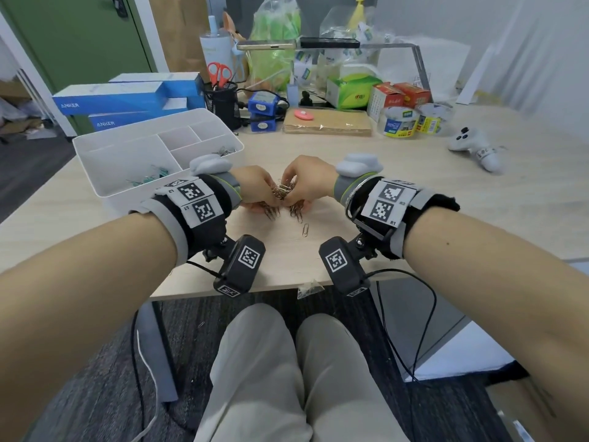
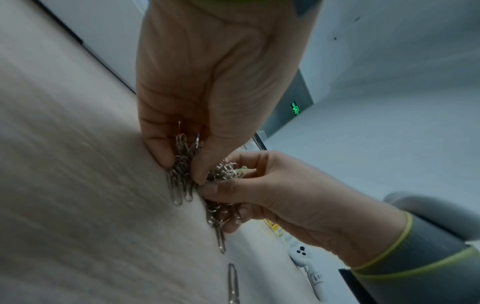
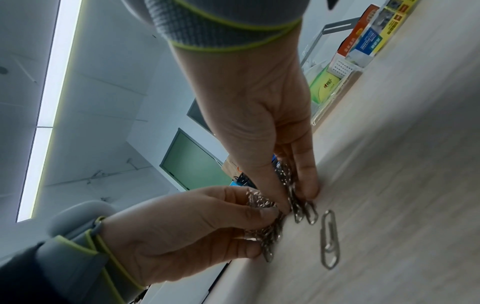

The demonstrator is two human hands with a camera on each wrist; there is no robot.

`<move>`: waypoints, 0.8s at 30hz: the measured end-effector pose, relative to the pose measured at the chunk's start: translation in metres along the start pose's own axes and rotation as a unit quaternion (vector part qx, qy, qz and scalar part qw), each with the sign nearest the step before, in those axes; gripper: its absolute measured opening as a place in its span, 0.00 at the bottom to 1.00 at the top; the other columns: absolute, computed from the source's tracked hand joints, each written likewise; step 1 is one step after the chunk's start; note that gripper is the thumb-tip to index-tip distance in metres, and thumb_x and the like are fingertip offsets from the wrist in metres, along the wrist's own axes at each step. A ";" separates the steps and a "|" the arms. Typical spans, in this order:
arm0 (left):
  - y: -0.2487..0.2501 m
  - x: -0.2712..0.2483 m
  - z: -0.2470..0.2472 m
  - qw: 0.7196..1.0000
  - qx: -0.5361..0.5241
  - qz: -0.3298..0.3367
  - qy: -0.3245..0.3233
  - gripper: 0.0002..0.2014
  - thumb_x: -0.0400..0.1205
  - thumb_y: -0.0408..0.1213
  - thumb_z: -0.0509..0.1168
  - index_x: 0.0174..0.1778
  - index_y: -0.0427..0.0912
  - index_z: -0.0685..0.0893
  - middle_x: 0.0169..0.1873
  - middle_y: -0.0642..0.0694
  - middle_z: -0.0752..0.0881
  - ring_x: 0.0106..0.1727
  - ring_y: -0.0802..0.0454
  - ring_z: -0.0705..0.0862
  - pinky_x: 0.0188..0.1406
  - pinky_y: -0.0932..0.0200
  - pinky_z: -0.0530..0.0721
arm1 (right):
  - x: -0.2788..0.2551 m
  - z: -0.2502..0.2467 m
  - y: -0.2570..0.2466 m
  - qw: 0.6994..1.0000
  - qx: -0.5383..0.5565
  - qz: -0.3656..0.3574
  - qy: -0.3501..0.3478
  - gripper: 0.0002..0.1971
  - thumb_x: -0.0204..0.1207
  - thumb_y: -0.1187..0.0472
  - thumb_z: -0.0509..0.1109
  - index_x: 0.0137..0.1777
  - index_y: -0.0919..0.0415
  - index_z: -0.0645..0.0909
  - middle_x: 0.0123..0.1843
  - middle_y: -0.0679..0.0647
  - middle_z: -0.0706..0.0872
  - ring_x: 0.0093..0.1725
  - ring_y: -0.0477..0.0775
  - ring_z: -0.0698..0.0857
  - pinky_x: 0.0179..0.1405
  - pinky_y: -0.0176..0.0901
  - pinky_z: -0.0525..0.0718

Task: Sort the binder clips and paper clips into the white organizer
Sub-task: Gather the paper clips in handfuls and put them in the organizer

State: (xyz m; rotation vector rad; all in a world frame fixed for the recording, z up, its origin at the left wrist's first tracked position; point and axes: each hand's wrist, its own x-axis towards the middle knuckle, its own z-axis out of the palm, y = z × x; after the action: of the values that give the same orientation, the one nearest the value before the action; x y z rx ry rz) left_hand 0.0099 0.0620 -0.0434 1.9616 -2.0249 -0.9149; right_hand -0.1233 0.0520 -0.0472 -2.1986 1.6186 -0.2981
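Note:
A tangled heap of silver paper clips (image 1: 283, 190) lies on the wooden table (image 1: 414, 193) in front of me. My left hand (image 1: 271, 202) grips its left side, thumb and fingers pinching a bunch (image 2: 179, 185). My right hand (image 1: 294, 199) pinches the right side of the heap (image 3: 298, 207); the two thumbs nearly touch. One loose paper clip (image 1: 305, 230) lies just nearer to me (image 3: 330, 240). The white organizer (image 1: 95, 183) stands to the left, with green binder clips (image 1: 149, 179) in its front compartment and some paper clips (image 1: 227, 151) in a right one.
Blue boxes (image 1: 127, 97), a black pen cup with scissors (image 1: 221, 100), tape rolls (image 1: 398, 121) and a tissue pack (image 1: 353, 90) crowd the back of the table. A white game controller (image 1: 475, 146) lies at the right. A small clear bag (image 1: 307, 288) sits at the table's near edge.

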 end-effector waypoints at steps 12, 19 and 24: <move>-0.003 0.000 -0.018 0.996 -0.086 0.012 0.036 0.09 0.76 0.28 0.73 0.34 0.40 0.80 0.34 0.42 0.85 0.24 0.57 0.85 0.26 0.72 0.86 | 0.015 -0.017 -0.007 0.993 0.120 0.012 0.003 0.16 0.64 0.67 0.82 0.52 0.66 0.85 0.31 0.50 0.83 0.15 0.39 0.82 0.19 0.29 0.82; -0.016 0.003 -0.059 0.989 -0.115 0.007 0.088 0.07 0.74 0.29 0.74 0.35 0.41 0.83 0.28 0.47 0.86 0.23 0.62 0.83 0.39 0.67 0.86 | 0.036 -0.038 -0.048 0.986 0.163 -0.017 -0.010 0.20 0.66 0.69 0.79 0.59 0.70 0.82 0.51 0.63 0.88 0.44 0.63 0.91 0.46 0.49 0.91; -0.030 0.006 -0.094 0.982 -0.128 -0.001 0.137 0.09 0.75 0.28 0.73 0.31 0.40 0.81 0.33 0.41 0.84 0.20 0.61 0.83 0.21 0.74 0.84 | 0.071 -0.047 -0.079 0.981 0.187 -0.046 -0.017 0.18 0.65 0.73 0.79 0.55 0.74 0.83 0.36 0.56 0.83 0.33 0.56 0.86 0.35 0.43 0.91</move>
State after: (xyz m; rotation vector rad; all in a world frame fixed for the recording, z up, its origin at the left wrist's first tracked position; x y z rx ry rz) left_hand 0.0842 0.0291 0.0137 1.8355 -1.6651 -0.8074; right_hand -0.0518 -0.0036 0.0248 -1.9794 1.3192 -0.5403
